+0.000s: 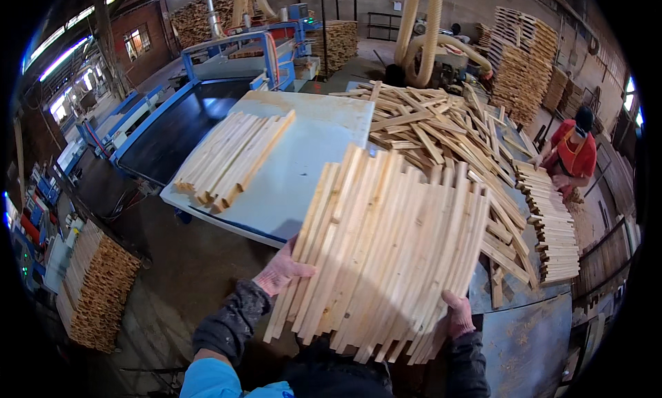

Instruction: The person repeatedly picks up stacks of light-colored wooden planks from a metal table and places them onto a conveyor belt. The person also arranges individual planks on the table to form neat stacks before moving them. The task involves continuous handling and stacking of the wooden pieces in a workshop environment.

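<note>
A wide bundle of pale wooden strips [386, 253], side by side with uneven ends, is held between my two hands. My left hand [283, 267], in a pinkish glove, presses the bundle's left edge with its thumb on top. At the right edge my right hand [457, 314], gloved alike, grips with its thumb up; its other fingers are hidden. A smaller row of wooden strips [234, 157] lies on the pale table [310, 139] ahead to the left. Beyond the bundle, a loose heap of wooden strips [427, 126] covers the bench to the right.
A blue-framed machine with a dark belt [179, 122] adjoins the pale table. At the right, a person in red [576, 153] stands by a row of strips [548, 222]. Stacked wood [100, 288] stands on the floor at lower left, with taller stacks [520, 67] at the back right.
</note>
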`<state>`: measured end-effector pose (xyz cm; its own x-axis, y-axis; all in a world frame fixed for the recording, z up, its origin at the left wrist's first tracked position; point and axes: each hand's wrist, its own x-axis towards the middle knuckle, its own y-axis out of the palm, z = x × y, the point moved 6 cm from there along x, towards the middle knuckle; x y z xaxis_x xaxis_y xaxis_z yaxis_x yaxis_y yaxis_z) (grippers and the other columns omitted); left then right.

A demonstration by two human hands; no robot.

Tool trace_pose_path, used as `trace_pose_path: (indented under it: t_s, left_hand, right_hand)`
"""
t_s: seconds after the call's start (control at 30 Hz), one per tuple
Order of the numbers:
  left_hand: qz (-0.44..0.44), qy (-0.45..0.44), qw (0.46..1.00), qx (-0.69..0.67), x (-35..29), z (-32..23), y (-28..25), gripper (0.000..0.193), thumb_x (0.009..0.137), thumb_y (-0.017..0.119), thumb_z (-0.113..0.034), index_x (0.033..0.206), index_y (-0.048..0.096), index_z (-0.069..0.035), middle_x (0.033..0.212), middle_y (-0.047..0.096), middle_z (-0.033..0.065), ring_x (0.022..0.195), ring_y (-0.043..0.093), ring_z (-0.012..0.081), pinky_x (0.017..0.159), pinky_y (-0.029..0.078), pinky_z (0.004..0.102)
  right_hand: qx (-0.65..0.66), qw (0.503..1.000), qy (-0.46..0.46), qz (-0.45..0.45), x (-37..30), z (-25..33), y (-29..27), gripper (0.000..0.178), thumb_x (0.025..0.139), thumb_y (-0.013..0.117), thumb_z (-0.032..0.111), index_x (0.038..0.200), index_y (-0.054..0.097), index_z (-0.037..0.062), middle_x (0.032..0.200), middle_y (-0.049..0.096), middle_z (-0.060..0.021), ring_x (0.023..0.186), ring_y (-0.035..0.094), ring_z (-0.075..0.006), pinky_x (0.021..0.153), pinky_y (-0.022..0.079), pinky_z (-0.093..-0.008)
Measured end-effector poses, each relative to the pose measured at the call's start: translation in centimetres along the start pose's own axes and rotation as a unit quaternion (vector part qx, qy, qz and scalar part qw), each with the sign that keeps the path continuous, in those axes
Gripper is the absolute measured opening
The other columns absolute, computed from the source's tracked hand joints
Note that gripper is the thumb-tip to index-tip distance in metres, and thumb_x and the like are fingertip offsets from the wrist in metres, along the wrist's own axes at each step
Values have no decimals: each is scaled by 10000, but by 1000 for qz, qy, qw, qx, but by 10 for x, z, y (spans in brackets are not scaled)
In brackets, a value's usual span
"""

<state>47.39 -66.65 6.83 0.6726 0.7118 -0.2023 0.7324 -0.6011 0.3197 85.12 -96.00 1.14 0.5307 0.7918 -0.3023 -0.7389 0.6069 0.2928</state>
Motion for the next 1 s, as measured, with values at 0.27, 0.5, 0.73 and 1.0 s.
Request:
trace_pose_path:
  t_s: [0.27, 0.5, 0.73, 1.0]
  left_hand:
    - [-123, -42, 991, 26, -51, -31, -174, 934, 781, 841, -43, 1602, 397, -73, 1429, 600, 105, 1324, 593, 248, 1162, 479, 401]
    - [-76, -53, 991, 96, 16, -40, -212, 877, 882, 806, -112, 1623, 349, -5, 1471, 590, 160, 1318, 595, 264, 1171, 464, 396]
    - [-18, -84, 975, 203, 166, -82, -221, 999, 930, 858, -357, 1593, 281, 120, 1501, 553, 220, 1383, 550, 289, 1199, 438, 396]
    - [-28, -235, 758, 608, 305, -165, -215, 899, 907, 730, -702, 1352, 663, 77, 1275, 722, 257, 1213, 694, 368, 1050, 547, 431]
  right_hand:
    - [-130, 969, 207, 27, 85, -51, 161, 319, 925, 817, 237, 1062, 773, -48, 1005, 746, -78, 967, 683, -207, 885, 530, -350]
    - [-37, 984, 174, -18, 123, -54, 179, 120, 902, 785, 100, 950, 746, -3, 930, 702, -44, 882, 655, -176, 829, 516, -309]
    - [31, 992, 109, -58, 198, -33, 178, 82, 920, 769, 60, 963, 719, 11, 936, 704, -38, 877, 669, -180, 888, 547, -306]
    - [50, 990, 88, -97, 283, -6, 196, 182, 956, 769, 83, 1093, 737, -32, 1061, 746, -87, 978, 718, -203, 939, 587, -317]
